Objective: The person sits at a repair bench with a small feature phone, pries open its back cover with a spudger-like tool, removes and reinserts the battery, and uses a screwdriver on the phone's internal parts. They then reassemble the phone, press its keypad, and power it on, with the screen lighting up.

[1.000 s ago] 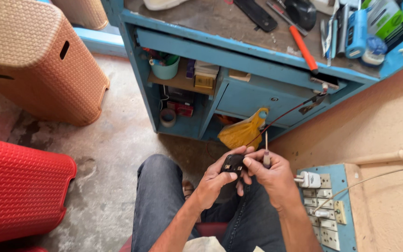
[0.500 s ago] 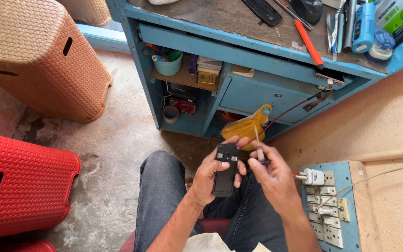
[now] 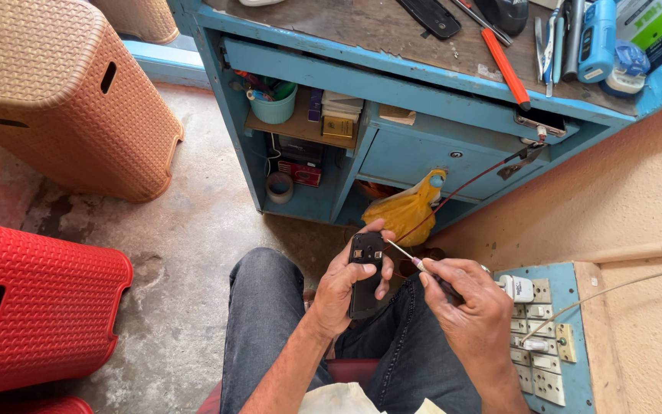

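leftmost, a red plastic stool point(image 3: 32, 307) lies on the floor. next, the left hand point(image 3: 344, 287) wraps around a small black phone point(image 3: 365, 274), held upright over the lap. rightward, the right hand point(image 3: 461, 303) pinches a thin screwdriver point(image 3: 406, 255), its tip at the phone's upper edge. beyond sits a blue switchboard point(image 3: 549, 337).

phone point(image 3: 366, 274) in left hand point(image 3: 344, 291) | screwdriver point(image 3: 411, 260) right of it | workbench point(image 3: 423, 115) behind

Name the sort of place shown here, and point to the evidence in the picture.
Probably a small repair workshop: a blue workbench strewn with hand tools, a board of wall sockets, and a dark handset in the left hand with a thin screwdriver in the right hand.
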Demonstrator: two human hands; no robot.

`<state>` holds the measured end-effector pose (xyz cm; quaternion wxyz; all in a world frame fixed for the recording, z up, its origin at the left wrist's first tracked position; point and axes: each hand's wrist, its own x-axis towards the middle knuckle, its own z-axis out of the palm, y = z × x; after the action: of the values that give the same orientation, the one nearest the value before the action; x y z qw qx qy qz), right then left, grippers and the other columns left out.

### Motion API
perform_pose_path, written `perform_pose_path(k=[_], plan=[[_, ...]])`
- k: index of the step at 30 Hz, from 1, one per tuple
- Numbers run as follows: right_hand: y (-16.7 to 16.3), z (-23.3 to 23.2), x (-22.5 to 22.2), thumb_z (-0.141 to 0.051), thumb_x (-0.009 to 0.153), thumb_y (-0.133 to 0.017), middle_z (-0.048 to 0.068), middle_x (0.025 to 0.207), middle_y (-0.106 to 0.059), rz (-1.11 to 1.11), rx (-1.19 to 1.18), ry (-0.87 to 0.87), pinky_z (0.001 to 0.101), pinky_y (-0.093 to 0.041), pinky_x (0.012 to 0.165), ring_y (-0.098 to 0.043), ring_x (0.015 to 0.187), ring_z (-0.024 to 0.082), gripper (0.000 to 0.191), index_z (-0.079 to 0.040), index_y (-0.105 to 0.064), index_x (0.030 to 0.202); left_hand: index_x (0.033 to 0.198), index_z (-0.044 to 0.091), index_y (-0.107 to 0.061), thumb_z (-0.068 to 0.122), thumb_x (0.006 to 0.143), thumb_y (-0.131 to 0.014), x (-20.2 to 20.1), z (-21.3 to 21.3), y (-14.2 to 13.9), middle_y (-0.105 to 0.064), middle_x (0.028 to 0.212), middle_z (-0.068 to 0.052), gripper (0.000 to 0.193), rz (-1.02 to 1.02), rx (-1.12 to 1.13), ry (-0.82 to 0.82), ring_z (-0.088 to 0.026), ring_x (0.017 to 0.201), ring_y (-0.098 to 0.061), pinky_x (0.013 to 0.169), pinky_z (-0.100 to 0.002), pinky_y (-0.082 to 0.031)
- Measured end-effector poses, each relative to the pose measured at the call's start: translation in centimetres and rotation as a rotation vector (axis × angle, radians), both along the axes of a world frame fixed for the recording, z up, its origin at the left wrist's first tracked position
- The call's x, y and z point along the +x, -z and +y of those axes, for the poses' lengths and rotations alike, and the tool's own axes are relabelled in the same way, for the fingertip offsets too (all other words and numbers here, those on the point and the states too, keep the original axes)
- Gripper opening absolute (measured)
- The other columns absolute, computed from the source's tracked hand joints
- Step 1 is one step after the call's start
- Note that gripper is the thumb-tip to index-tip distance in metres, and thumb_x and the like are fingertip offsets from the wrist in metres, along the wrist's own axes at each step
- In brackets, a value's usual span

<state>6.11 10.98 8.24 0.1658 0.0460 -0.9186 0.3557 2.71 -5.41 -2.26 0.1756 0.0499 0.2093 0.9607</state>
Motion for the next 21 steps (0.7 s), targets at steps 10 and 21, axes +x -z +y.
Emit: perform_pose_path(k=[10, 21], plan=[[-0.1, -0.1, -0.3, -0.004, 0.083, -0.079, 0.005, 0.094, -0.074, -0.014, 0.007, -0.010, 0.0233, -0.052, 0.056, -0.068, 0.069, 0.010, 0.023, -0.006, -0.078, 0.106, 0.162, -0.001, -0.032, 0.002, 0.091, -0.051, 0.1, 0.1, 0.4, -0.053, 0.131, -0.018, 0.074, 0.042, -0.002, 0.032, -0.017, 0.092, -0.060, 0.075, -0.031, -0.055], [-1.1, 0.7, -0.9, -0.007, 0.085, -0.079, 0.005, 0.090, -0.074, -0.089, 0.033, -0.073, 0.0257, -0.053, 0.062, -0.069, 0.073, 0.013, 0.021, -0.007, -0.078, 0.107, 0.158, 0.003, -0.035, -0.004, 0.086, -0.046, -0.1, -0.4, 0.4, -0.049, 0.143, -0.009, 0.073, 0.258, -0.391, -0.034, -0.012, 0.094, -0.056, 0.070, -0.025, -0.051]])
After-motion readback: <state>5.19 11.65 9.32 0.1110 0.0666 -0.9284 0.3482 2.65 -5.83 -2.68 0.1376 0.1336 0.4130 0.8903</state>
